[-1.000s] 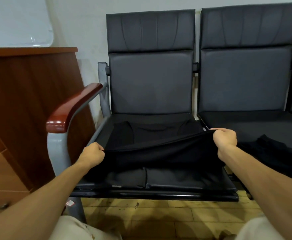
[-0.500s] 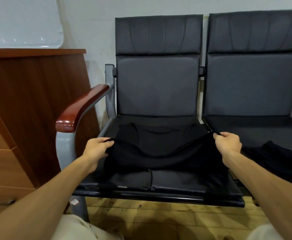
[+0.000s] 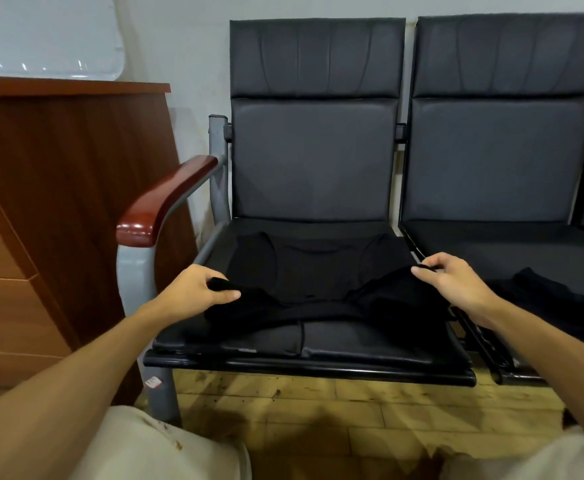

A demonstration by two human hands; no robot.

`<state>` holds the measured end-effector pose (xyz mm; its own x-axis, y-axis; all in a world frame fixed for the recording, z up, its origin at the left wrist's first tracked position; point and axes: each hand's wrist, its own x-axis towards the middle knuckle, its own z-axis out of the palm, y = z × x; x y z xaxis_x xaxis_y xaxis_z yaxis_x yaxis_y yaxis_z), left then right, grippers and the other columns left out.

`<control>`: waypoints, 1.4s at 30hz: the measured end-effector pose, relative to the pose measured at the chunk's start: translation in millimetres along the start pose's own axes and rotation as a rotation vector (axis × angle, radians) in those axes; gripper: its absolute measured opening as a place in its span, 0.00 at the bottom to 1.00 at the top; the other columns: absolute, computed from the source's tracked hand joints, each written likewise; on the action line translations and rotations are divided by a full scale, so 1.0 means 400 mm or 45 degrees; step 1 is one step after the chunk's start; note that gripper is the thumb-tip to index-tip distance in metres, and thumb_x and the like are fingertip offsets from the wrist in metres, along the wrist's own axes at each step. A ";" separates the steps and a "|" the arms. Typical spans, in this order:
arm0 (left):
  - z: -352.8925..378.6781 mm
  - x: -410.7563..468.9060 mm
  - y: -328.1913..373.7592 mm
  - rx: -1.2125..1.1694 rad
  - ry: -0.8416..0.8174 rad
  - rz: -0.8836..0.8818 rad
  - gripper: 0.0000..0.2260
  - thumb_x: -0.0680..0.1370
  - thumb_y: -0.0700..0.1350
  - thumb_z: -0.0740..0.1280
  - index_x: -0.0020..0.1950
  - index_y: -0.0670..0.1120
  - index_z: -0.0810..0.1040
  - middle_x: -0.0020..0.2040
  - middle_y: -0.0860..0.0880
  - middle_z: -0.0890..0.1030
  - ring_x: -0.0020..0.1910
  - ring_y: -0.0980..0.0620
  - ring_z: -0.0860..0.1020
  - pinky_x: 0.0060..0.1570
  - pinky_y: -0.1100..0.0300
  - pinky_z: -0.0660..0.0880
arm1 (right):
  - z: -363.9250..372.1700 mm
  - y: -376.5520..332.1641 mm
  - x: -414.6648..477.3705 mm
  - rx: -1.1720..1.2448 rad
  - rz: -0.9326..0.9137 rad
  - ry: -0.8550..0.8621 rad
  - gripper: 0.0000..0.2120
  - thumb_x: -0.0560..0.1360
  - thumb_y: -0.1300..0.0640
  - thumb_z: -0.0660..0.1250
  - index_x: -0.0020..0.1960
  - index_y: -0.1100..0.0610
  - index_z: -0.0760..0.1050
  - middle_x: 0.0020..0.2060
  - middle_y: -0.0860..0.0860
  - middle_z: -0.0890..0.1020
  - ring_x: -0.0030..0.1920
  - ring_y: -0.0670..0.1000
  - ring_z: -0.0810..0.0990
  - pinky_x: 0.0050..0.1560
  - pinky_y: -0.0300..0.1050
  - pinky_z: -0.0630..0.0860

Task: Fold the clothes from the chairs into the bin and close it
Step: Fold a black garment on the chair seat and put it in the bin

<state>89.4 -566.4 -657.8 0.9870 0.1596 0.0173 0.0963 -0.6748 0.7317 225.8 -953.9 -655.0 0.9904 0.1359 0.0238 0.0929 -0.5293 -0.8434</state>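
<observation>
Head view: the black fabric garment [image 3: 318,271] lies flat on the dark padded chair seat [image 3: 352,344]. The left hand [image 3: 193,292] and right hand [image 3: 456,282] each pinch a near corner, held apart, probably to keep the edge taut for folding.

- Left hand [image 3: 193,292]: my fingers are curled, thumb forward, pinching a bunched edge of the black garment [image 3: 318,271] on its left side.
- Right hand [image 3: 456,282]: back of hand up, fingers curled, fingertips pinching the garment's right edge.
- Both hands sit level with each other and well apart, cloth spanning between them.
- Left forearm [image 3: 76,368]: bare, enters from lower left, angled inward.
- Right forearm [image 3: 543,344]: bare, enters from lower right, angled inward.
- Both wrists roughly straight.
</observation>
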 end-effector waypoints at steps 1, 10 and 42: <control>-0.001 -0.010 0.009 -0.057 -0.046 0.004 0.03 0.74 0.43 0.73 0.43 0.44 0.85 0.40 0.46 0.85 0.43 0.50 0.83 0.47 0.57 0.78 | -0.006 0.002 -0.011 -0.017 -0.010 -0.071 0.06 0.76 0.53 0.70 0.49 0.56 0.78 0.53 0.56 0.82 0.55 0.53 0.80 0.60 0.49 0.75; 0.003 -0.045 0.037 -0.393 0.008 0.019 0.05 0.79 0.40 0.67 0.49 0.42 0.82 0.46 0.44 0.84 0.48 0.46 0.83 0.55 0.51 0.77 | -0.073 0.006 -0.091 -0.210 0.052 -0.684 0.11 0.80 0.59 0.64 0.44 0.56 0.83 0.42 0.53 0.84 0.46 0.50 0.82 0.52 0.45 0.73; 0.050 0.435 -0.077 0.203 0.647 -0.430 0.11 0.80 0.52 0.63 0.60 0.51 0.78 0.49 0.45 0.81 0.47 0.43 0.80 0.50 0.45 0.78 | 0.056 -0.013 0.340 -0.724 0.105 0.279 0.11 0.82 0.55 0.57 0.60 0.56 0.73 0.42 0.53 0.75 0.40 0.53 0.74 0.41 0.48 0.71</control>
<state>260.7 -532.3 -690.9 0.7183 0.6787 0.1531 0.4488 -0.6202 0.6434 357.9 -914.0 -659.3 0.9890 -0.0679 0.1316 -0.0047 -0.9027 -0.4302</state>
